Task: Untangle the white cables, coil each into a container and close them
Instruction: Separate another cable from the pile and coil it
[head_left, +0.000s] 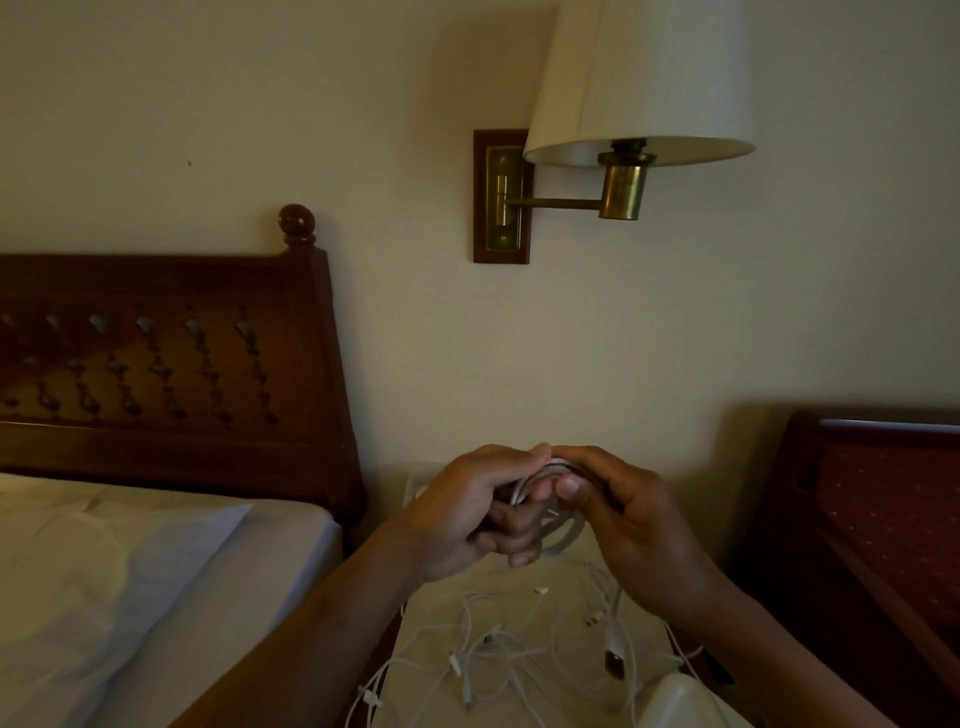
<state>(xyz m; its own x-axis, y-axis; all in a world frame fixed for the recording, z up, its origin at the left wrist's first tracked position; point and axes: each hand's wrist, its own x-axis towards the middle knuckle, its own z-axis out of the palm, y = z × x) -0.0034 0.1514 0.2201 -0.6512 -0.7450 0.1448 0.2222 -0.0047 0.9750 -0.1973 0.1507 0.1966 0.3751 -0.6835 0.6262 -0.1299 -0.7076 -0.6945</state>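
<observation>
Cable coil amid curled fingers of left hand and right hand, apparently gripped.

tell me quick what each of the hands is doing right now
left hand: closed, fingers curled round the coiled white cable
right hand: closed, pinching the top of the same coil

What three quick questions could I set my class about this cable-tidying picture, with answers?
1. True or false: the left hand and right hand both grip the coiled cable.
2. Where do the loose cables lie? A in a drawer; B on the small table; C on the floor.
3. What is mounted on the wall above the hands?
Key: 1 true; 2 B; 3 a wall lamp.
</observation>
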